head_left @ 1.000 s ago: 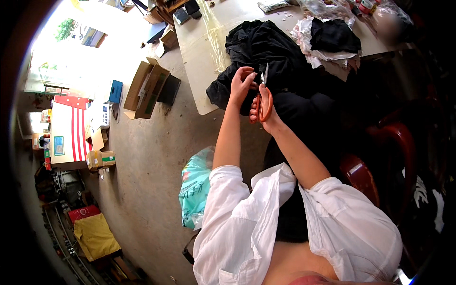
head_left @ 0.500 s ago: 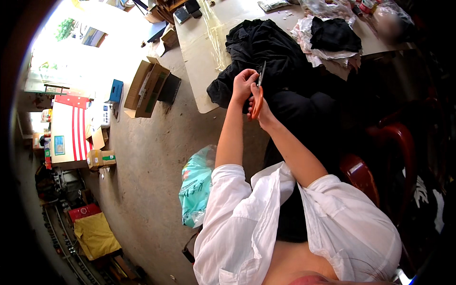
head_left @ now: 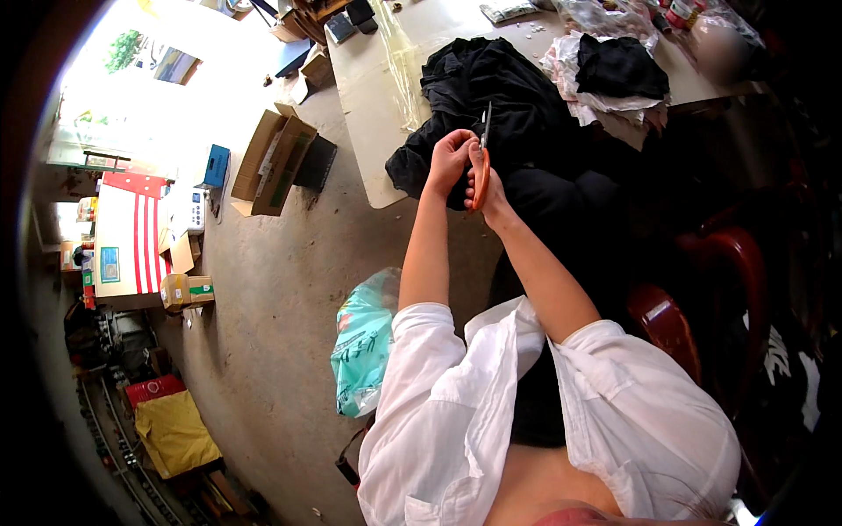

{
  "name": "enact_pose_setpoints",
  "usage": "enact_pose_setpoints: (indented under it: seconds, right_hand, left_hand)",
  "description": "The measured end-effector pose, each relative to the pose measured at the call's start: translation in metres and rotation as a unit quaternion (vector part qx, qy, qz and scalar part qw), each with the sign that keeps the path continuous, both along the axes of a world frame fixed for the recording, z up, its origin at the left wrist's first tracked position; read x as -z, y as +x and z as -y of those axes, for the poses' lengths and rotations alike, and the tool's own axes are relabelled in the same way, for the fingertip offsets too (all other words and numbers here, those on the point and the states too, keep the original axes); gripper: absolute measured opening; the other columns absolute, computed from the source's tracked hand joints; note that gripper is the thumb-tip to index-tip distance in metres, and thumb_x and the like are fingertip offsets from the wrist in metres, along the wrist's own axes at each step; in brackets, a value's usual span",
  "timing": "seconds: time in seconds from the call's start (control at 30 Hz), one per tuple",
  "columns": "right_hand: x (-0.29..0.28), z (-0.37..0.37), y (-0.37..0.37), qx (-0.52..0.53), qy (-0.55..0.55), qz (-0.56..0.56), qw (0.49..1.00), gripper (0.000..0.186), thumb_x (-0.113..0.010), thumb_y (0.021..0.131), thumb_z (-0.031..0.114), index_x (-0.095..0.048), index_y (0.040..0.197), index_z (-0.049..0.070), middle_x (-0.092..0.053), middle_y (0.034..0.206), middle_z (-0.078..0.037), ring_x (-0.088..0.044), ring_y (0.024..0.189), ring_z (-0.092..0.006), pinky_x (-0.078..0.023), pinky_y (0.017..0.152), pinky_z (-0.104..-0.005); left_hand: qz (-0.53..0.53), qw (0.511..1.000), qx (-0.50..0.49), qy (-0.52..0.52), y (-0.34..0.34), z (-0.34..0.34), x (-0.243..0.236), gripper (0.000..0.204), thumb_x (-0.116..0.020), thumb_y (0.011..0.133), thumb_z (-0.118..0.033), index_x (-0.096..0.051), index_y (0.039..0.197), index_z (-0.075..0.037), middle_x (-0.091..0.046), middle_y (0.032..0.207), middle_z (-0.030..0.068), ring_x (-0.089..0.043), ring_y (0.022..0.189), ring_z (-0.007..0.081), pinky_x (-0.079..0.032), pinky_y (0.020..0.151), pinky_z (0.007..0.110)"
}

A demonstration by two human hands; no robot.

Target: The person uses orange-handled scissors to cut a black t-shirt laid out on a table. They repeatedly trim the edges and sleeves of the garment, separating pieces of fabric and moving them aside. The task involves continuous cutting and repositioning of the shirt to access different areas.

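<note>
A heap of black cloth (head_left: 478,74) lies over the table's near edge and hangs down toward my lap. My left hand (head_left: 449,159) is closed in front of it, its fingertips pinched together on the black cloth; the exact spot they grip is hard to see. Close beside it, my right hand (head_left: 493,191) is wrapped around orange-handled scissors (head_left: 481,182). Their metal blades point away from me, just right of the left fingertips and over the cloth. Whether any cloth lies between the blades cannot be made out.
On the pale table (head_left: 361,110), a black folded cloth (head_left: 621,68) rests on crumpled whitish cloth (head_left: 570,57), near clear plastic bags (head_left: 605,16). A turquoise plastic bag (head_left: 361,346) stands on the floor to my left. An open cardboard box (head_left: 274,162) is beyond it. A dark red chair (head_left: 667,320) stands at right.
My right hand has shifted slightly up and to the right, and the scissors have moved with it, their tips reaching a little farther away. My left hand stays nearly in place, still pinched.
</note>
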State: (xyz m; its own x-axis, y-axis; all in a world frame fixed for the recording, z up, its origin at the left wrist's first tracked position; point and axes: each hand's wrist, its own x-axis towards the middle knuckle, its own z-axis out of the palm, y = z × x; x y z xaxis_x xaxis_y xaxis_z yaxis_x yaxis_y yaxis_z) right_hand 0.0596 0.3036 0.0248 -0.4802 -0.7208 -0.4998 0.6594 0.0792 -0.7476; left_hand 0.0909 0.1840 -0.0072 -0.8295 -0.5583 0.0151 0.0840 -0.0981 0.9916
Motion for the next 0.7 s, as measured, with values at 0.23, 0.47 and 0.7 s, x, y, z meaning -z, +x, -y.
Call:
enact_pose_setpoints:
  seconds: [0.23, 0.47, 0.7]
  right_hand:
    - [0.006, -0.002, -0.001, 0.008, 0.03, -0.084, 0.996, 0.064, -0.046, 0.087, 0.066, -0.045, 0.061, 0.008, -0.043, 0.049, -0.001, -0.048, 0.039, -0.0138, -0.04, 0.038, -0.0261]
    - [0.001, -0.006, -0.004, 0.011, -0.013, -0.112, 0.994, 0.056, -0.049, 0.089, 0.06, -0.046, 0.066, 0.01, -0.042, 0.05, 0.001, -0.045, 0.039, -0.0102, -0.039, 0.037, -0.0247]
    - [-0.003, -0.011, -0.005, -0.012, -0.027, -0.085, 0.996, 0.054, -0.057, 0.083, 0.064, -0.043, 0.078, 0.012, -0.034, 0.061, 0.005, -0.039, 0.045, -0.0044, -0.034, 0.04, -0.0212]
  left_hand:
    - [0.002, 1.0, -0.016, 0.002, -0.003, 0.0, 0.002, 0.009, -0.06, 0.09, -0.009, -0.06, 0.096, -0.002, -0.059, 0.083, -0.002, -0.053, 0.075, 0.0057, -0.045, 0.068, 0.02]
    - [0.002, 0.996, 0.017, -0.085, -0.001, -0.004, 0.003, 0.036, -0.066, 0.083, -0.001, -0.052, 0.117, 0.002, -0.059, 0.104, 0.0063, -0.057, 0.093, 0.0119, -0.049, 0.084, 0.026]
    - [0.038, 0.977, -0.042, -0.205, -0.009, -0.007, 0.019, 0.033, -0.067, 0.078, 0.001, -0.057, 0.11, 0.006, -0.062, 0.097, 0.0093, -0.061, 0.083, 0.0166, -0.051, 0.078, 0.029]
